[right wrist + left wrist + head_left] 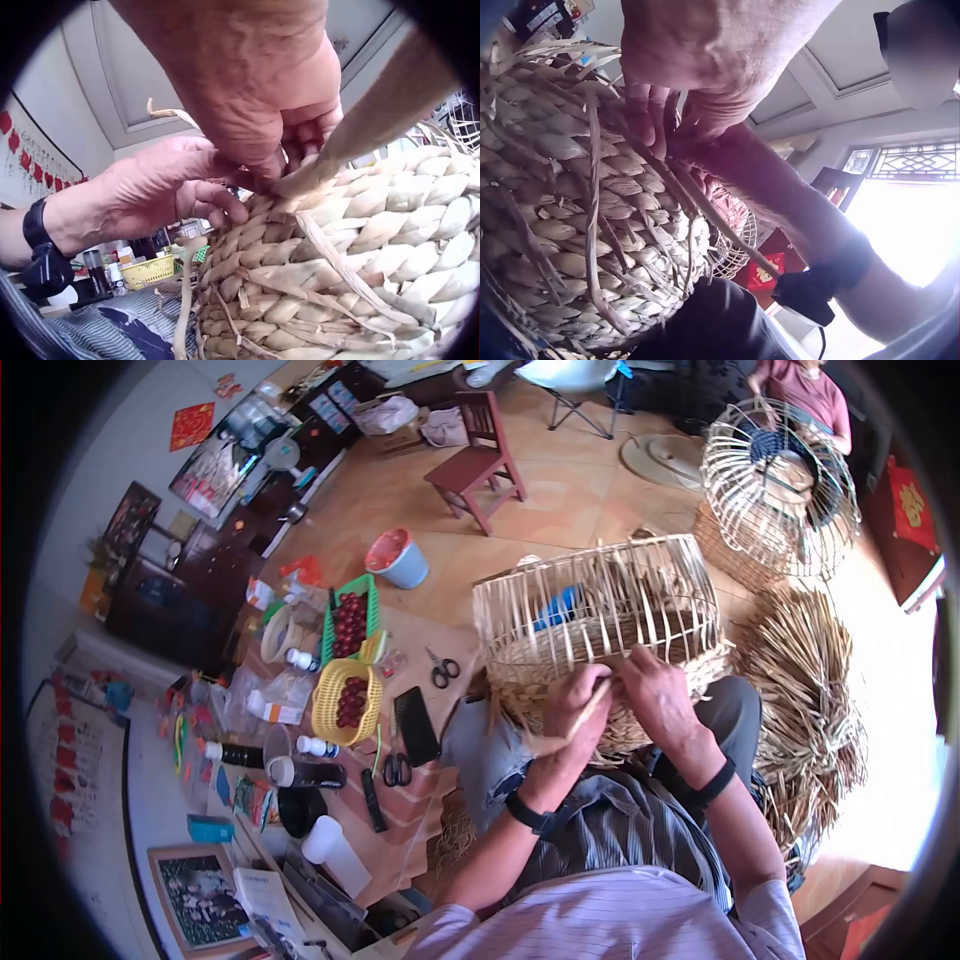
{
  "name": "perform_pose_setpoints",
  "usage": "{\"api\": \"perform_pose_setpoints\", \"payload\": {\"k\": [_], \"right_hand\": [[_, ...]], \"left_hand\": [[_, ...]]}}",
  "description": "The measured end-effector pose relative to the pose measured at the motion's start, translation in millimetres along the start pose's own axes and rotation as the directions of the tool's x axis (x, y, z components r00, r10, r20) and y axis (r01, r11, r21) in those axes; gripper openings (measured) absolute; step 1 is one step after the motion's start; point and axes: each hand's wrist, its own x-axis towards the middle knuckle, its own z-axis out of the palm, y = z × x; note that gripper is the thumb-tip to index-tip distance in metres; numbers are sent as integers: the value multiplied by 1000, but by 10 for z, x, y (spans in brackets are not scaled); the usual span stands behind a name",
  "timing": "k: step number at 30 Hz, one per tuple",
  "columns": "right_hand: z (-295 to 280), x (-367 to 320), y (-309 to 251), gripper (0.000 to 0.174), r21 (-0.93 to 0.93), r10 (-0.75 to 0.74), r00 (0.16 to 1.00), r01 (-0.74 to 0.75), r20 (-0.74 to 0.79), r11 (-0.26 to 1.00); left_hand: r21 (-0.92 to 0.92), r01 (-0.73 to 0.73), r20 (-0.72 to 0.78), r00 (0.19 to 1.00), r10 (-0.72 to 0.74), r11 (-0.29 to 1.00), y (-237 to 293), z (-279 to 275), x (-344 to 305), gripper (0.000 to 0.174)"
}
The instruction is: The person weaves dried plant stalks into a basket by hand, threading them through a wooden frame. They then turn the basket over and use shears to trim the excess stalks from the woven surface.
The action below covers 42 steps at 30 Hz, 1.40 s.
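Observation:
A woven straw basket (520, 695) stands between the person's knees, with loose upright stakes (600, 590) rising from its braided wall. The left hand (577, 705) and right hand (660, 695) meet at the near edge of the braid. In the right wrist view, the right hand (247, 97) pinches a wide straw strip (375, 112) close against the weave. Beside it, the left hand (135, 187) has its fingertips curled at the same spot, pinching straw. Fingers of the left hand (712, 52) partly hide the working point in the left wrist view. Loose strip ends (592, 217) hang down the braided wall.
A bundle of dry straw (805, 710) lies right of the knees. On the left, a low table (420, 800) holds scissors (440, 668), a phone (416, 725), a yellow basket (347, 700) and a green basket (350, 625) of fruit. Another person sits behind an openwork basket (780, 490).

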Motion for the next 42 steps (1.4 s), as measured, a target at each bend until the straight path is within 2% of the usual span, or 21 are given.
{"api": "perform_pose_setpoints", "payload": {"k": [2,4,9,10,13,16,18,20,22,23,25,26,28,30,31,32,34,36,38,40,42], "right_hand": [[-23,-65,8,36,84,27,998,-22,-65,996],[-16,-131,37,37,140,83,996,-79,-26,987],[72,-166,71,35,51,90,985,-83,-144,995],[107,-177,72,36,46,96,982,-89,-164,995],[196,-206,124,39,45,114,979,-108,-167,993],[129,-179,99,37,119,144,984,-132,-107,984],[171,-161,149,34,109,138,985,-126,-105,986],[151,-148,148,33,135,136,986,-122,-92,983],[149,-123,139,31,179,159,983,-141,-92,974],[136,-103,153,29,192,147,983,-125,-107,973],[140,-56,133,21,299,141,964,-70,-224,952],[137,-59,117,21,384,228,957,-144,-181,912],[84,-68,89,20,534,380,922,-287,-71,796],[-4,-73,93,21,587,437,900,-345,-16,732],[-22,-114,188,22,572,433,901,-355,0,739],[4,-160,282,23,557,429,903,-366,19,746],[88,-318,574,18,757,488,865,-394,114,521],[-134,-426,741,17,930,492,821,-362,291,55],[8,-690,1195,14,944,528,787,-218,320,-248],[24,-818,1379,9,927,537,791,-99,294,-362],[-67,-805,1175,9,926,535,779,-150,327,-347]], "left_hand": [[-46,9,52,999,-7,999,30,-14,4,21],[20,-85,-3,996,85,996,53,-21,37,21],[45,-75,-9,997,75,996,84,106,73,13],[168,-83,70,995,73,982,81,161,72,9],[231,-59,202,979,11,971,110,268,47,11],[-55,-35,107,993,40,998,35,321,51,18],[-277,130,68,991,-116,952,-14,417,6,16],[-314,219,75,976,-206,924,46,379,10,13],[-199,104,67,994,-92,974,94,278,23,14],[-190,-74,-44,997,67,979,135,172,30,16],[-258,-31,-56,998,17,966,172,24,52,15],[-292,-8,-61,998,-10,956,173,-10,55,14],[-312,234,130,971,-202,921,-9,-64,14,15],[-581,516,271,852,-448,630,-145,-97,-46,21],[-644,577,339,804,-489,502,-250,-148,-35,27],[-704,539,313,820,-479,463,-384,-163,-33,26],[-763,521,263,791,-552,382,-516,-311,-35,25],[-788,456,208,830,-518,414,-685,-482,-60,26],[-774,471,136,776,-617,422,-827,-632,-147,28],[-661,536,89,750,-655,525,-1060,-792,-288,25],[-598,588,129,741,-659,544,-1362,-861,-504,21]]}}
